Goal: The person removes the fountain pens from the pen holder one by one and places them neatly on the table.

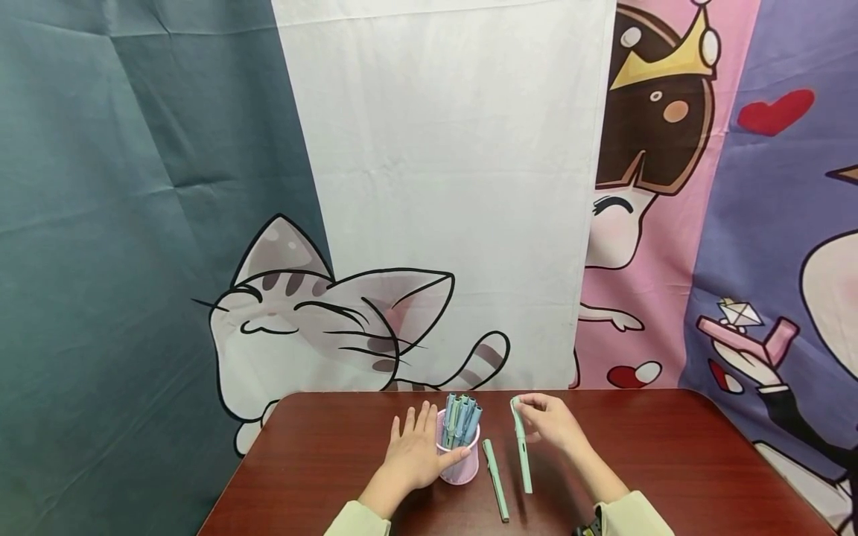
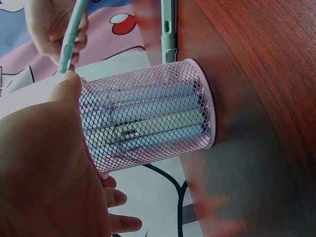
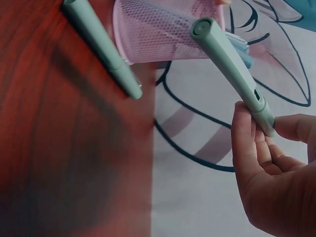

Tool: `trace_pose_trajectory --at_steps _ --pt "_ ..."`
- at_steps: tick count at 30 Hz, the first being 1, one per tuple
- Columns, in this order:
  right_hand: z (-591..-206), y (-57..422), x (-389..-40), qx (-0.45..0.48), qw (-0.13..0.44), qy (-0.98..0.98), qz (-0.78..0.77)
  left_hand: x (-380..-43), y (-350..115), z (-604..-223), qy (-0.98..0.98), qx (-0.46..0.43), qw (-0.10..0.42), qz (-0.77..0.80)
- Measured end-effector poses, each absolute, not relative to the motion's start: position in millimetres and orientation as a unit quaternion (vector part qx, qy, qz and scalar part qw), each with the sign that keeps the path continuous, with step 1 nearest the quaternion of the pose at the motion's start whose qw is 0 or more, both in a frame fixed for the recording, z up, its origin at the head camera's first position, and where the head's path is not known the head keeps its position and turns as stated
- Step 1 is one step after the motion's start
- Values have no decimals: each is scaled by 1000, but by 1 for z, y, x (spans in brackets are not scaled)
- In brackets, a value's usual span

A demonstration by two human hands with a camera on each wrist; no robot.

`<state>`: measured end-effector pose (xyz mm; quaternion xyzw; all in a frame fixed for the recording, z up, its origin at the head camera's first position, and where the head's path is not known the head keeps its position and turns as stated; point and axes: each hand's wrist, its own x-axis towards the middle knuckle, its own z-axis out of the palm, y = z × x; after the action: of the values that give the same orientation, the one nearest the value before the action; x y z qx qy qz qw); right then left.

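A pink mesh pen holder [image 1: 462, 472] stands upright on the table, with several blue and green pens [image 1: 460, 418] in it. My left hand [image 1: 414, 451] lies against the holder's left side, its fingers straight and spread. The left thumb reaches across the front near the rim. To the right, my right hand [image 1: 556, 424] pinches a mint-green pen [image 3: 232, 69] by its upper end between thumb and fingers. That pen hangs nearly vertical, its lower end toward me. Another green pen [image 1: 496, 482] lies on the table between the holder and the held pen.
The reddish-brown wooden table [image 1: 302, 461] has its far edge just behind the holder. Behind it hangs a cartoon-printed cloth [image 1: 456, 186] with a cat and figures. A dark watch [image 1: 590, 527] shows at the right wrist.
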<state>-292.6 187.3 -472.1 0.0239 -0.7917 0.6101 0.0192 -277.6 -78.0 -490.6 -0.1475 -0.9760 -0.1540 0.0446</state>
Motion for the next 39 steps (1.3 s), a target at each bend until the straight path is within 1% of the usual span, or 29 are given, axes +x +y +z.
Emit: trace_pose_trajectory --at_steps 9,23,33,39 --pt "-493 190 -294 -8 -11 -767 641 -277 -78 -490 -976 -148 43 -154" --pt "-524 190 -304 -32 -54 -774 630 -277 -78 -488 -977 -147 33 -152" --pt "-534 192 -306 -34 -81 -781 618 -276 -78 -487 -977 -147 33 -153" --pt "-534 188 -306 -40 -79 -787 610 -277 -78 -488 -977 -147 32 -149"
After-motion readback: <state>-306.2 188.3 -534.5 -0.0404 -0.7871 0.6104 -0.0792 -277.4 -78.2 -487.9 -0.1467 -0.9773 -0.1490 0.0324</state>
